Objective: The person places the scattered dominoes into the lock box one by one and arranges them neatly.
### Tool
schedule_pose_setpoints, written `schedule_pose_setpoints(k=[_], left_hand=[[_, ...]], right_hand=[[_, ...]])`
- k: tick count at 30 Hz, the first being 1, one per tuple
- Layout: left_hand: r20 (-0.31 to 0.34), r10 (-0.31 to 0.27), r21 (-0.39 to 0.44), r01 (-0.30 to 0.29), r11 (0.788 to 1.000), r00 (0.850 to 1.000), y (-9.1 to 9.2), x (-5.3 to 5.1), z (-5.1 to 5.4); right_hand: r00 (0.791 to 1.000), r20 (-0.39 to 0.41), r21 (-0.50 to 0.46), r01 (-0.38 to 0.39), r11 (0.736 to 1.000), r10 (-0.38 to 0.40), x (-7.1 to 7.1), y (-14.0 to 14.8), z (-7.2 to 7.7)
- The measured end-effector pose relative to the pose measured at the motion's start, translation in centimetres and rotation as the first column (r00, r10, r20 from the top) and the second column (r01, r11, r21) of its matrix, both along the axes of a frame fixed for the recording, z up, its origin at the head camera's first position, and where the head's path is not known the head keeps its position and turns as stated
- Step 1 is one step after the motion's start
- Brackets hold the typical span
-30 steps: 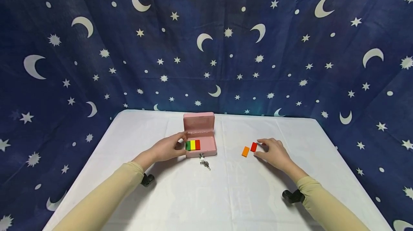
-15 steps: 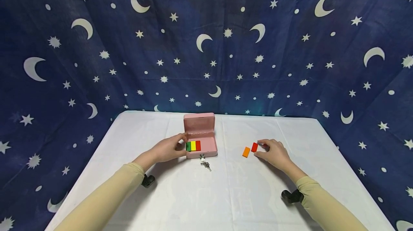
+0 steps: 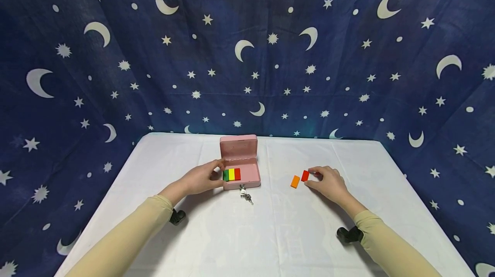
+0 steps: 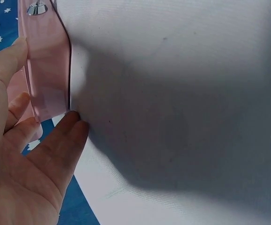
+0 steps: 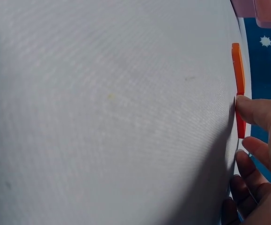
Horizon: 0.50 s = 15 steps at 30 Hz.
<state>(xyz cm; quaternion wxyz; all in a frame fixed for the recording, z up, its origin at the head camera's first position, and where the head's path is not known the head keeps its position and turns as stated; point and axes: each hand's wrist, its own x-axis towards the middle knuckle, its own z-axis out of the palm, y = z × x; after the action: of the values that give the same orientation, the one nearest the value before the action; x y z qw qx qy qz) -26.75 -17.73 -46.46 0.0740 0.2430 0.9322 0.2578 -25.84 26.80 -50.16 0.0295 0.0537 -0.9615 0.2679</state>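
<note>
The red block (image 3: pixel 305 175) is being held at the white table's (image 3: pixel 232 234) surface, just beside the orange block (image 3: pixel 295 181), being pinched between the thumb and index finger of the right hand (image 3: pixel 328 182). Around its left side, the pink box (image 3: pixel 250 175) is being gripped by the left hand (image 3: pixel 201 178), its raised lid being left untouched. A light, stiff, hardly fragile block is being presumed; since its smooth faces may be slippery, a pinch on opposite edges, as is being used, is being judged best.
</note>
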Motion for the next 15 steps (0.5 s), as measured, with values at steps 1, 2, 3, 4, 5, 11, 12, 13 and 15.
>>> schedule_pose_setpoints(k=[1, 2, 3, 4, 5, 11, 12, 13, 15], left_hand=[[0.0, -0.001, 0.0, 0.001, 1.0, 1.0, 0.0, 0.01, 0.0], [0.0, -0.001, 0.001, 0.001, 1.0, 1.0, 0.0, 0.01, 0.0], [0.003, -0.001, 0.003, 0.001, 1.0, 1.0, 0.01, 0.02, 0.02], [0.008, -0.001, 0.005, 0.001, 1.0, 1.0, 0.02, 0.02, 0.02], [0.013, 0.0, 0.005, 0.0, 1.0, 1.0, 0.03, 0.02, 0.02], [0.026, 0.012, -0.006, -0.012, 1.0, 1.0, 0.02, 0.0, -0.01], [0.026, 0.015, -0.009, -0.015, 1.0, 1.0, 0.01, -0.01, -0.03], [0.028, 0.017, -0.011, -0.017, 1.0, 0.999, 0.0, -0.03, -0.05], [0.03, 0.019, -0.013, -0.019, 1.0, 0.999, -0.01, -0.06, -0.08]], right_hand=[[1.0, 0.0, 0.0, 0.001, 1.0, -0.001, 0.0, -0.01, -0.01], [1.0, 0.001, 0.0, 0.002, 1.0, -0.002, -0.01, -0.01, -0.01], [1.0, 0.002, 0.001, 0.003, 1.0, -0.003, -0.02, -0.01, -0.02], [1.0, 0.003, 0.001, 0.004, 1.0, -0.004, -0.03, -0.02, -0.02], [1.0, 0.004, 0.003, 0.005, 1.0, -0.005, -0.03, -0.03, -0.03], [1.0, -0.004, 0.008, 0.004, 1.0, -0.004, 0.01, -0.07, -0.02], [1.0, -0.006, 0.009, 0.002, 1.0, -0.002, 0.01, -0.08, -0.03], [1.0, -0.008, 0.009, 0.001, 1.0, -0.001, 0.02, -0.09, -0.03], [1.0, -0.011, 0.008, 0.001, 1.0, -0.001, 0.04, -0.11, -0.02]])
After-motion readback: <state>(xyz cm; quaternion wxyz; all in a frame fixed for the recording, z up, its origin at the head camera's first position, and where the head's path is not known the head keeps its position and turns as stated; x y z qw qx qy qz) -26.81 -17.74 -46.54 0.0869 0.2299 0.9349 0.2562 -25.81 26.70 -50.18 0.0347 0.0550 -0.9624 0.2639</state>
